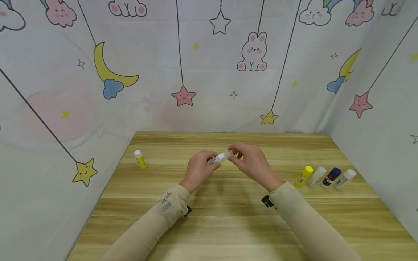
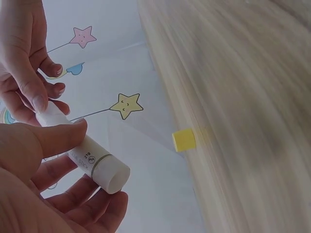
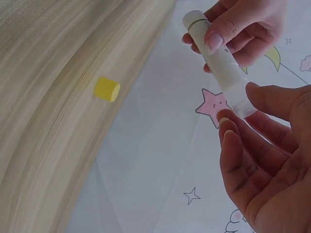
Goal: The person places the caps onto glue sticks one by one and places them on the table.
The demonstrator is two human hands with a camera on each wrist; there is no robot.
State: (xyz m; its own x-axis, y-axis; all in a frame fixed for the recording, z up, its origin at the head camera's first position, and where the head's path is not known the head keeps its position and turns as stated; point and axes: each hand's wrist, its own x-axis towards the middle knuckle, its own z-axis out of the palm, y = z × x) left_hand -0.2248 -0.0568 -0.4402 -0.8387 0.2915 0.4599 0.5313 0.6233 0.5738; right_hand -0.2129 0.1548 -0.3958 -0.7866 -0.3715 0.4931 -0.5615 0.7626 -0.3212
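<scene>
A white glue stick point(image 1: 219, 158) is held tilted above the middle of the table. My left hand point(image 1: 199, 166) grips its printed body between thumb and fingers, seen close in the left wrist view, where the glue stick point(image 2: 92, 158) shows its plain white end. At the opposite, see-through end, my right hand point(image 1: 253, 161) pinches with thumb and fingertips; the right wrist view shows this end of the glue stick point(image 3: 223, 73) clearly. Beyond the hands, a small yellow cap point(image 3: 106, 89) lies on the tabletop, almost hidden behind the glue stick in the head view.
On the left of the wooden table point(image 1: 209, 224) stands a yellow glue stick with a white cap point(image 1: 140, 160). To the right are a yellow stick point(image 1: 304, 176), a white one point(image 1: 317, 177), a dark blue one point(image 1: 331, 177) and another white one point(image 1: 345, 179). Printed curtains surround the table.
</scene>
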